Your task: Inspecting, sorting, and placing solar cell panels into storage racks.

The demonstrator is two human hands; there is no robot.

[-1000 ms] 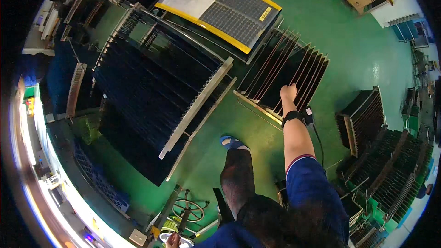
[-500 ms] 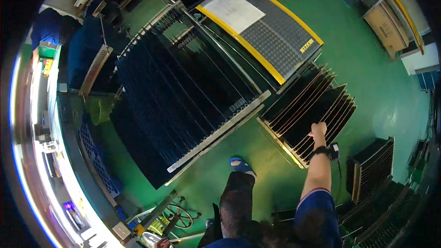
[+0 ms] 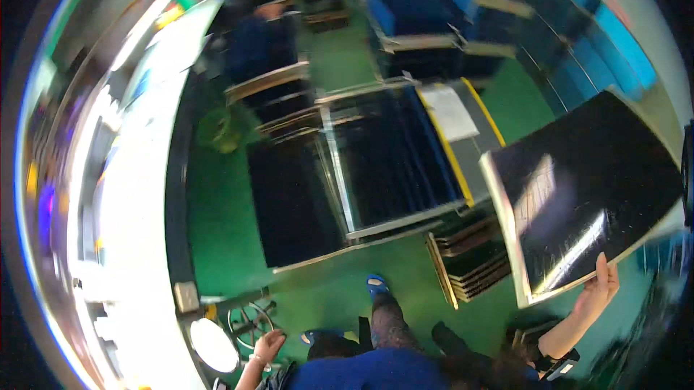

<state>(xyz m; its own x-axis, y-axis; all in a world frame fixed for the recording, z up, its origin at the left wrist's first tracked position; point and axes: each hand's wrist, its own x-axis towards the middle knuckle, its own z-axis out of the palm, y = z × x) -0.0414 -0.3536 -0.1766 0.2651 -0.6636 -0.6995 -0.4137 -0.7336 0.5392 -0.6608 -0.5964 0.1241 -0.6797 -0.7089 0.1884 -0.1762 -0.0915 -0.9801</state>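
Note:
My right hand (image 3: 598, 290) grips the near edge of a large glossy black panel (image 3: 578, 195) with a pale strip along its left side. The panel is held up at a tilt on the right, with light glaring off its surface. Below and left of it stands a low slotted rack (image 3: 442, 271) with several dark panels in it, partly hidden by the raised one. At the lower left, my left hand (image 3: 269, 346) hangs with fingers curled in and nothing visible in them, close to a wheeled stool base (image 3: 249, 325).
A wide rack of dark panels (image 3: 390, 151) fills the middle, beside a yellow-edged grey cover (image 3: 477, 130). More racks (image 3: 419, 43) stand behind. A brightly lit bench (image 3: 137, 231) runs down the left, with a round white disc (image 3: 214, 345) at its near end. Green floor (image 3: 224, 245) lies between.
My right hand has gone from the low slotted rack to the right, now holding up a black panel. My view has swung, and my left hand has come further into sight.

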